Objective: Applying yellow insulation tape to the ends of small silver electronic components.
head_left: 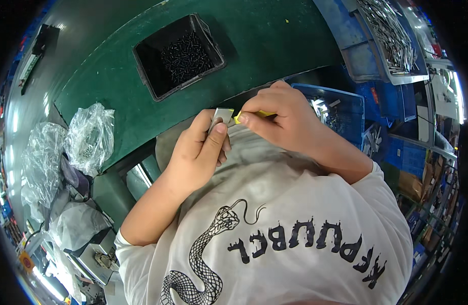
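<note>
My left hand is closed around a small flat silver metal piece, its thumb pressed on the face. A thin yellow-green edge shows along the piece's far right corner. Close by on the right, my right hand pinches a slim yellow object, most of it hidden by the fingers, so its kind is unclear. The yellow tip sits just beside the metal piece; whether the two touch I cannot tell. Both hands are held in front of my shirt, near the bench's edge.
A black bin of small dark parts stands on the green bench. A blue bin with metal pieces is by my right forearm. Long metal parts fill a raised bin at far right. Clear plastic bags lie left.
</note>
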Motion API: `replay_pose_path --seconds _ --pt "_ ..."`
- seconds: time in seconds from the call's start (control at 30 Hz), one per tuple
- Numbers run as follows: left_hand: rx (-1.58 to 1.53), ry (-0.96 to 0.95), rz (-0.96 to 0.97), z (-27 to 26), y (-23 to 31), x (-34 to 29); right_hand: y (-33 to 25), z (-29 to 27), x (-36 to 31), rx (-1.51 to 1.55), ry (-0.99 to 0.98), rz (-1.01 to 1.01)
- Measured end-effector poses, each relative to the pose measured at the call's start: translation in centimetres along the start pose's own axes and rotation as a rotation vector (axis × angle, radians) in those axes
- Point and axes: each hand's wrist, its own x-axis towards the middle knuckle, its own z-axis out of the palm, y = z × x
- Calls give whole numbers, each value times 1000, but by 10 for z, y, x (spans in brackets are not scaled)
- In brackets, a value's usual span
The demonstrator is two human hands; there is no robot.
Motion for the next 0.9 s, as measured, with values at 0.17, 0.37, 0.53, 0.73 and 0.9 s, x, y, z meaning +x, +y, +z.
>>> replay_pose_path --seconds 0.17,0.37,0.53,0.73,0.9 --pt "44 3 -15 0 3 -1 2 1 -2 -57 31 -9" --pt "101 -6 -14 1 7 -1 1 1 -3 -105 15 29" --pt "170 -3 3 1 8 -1 1 0 -3 -113 -37 70" --pt "212 -15 -6 0 8 -2 0 0 -3 -120 -40 73" --pt "267 -16 78 2 6 -2 1 0 -4 -143 -58 80"
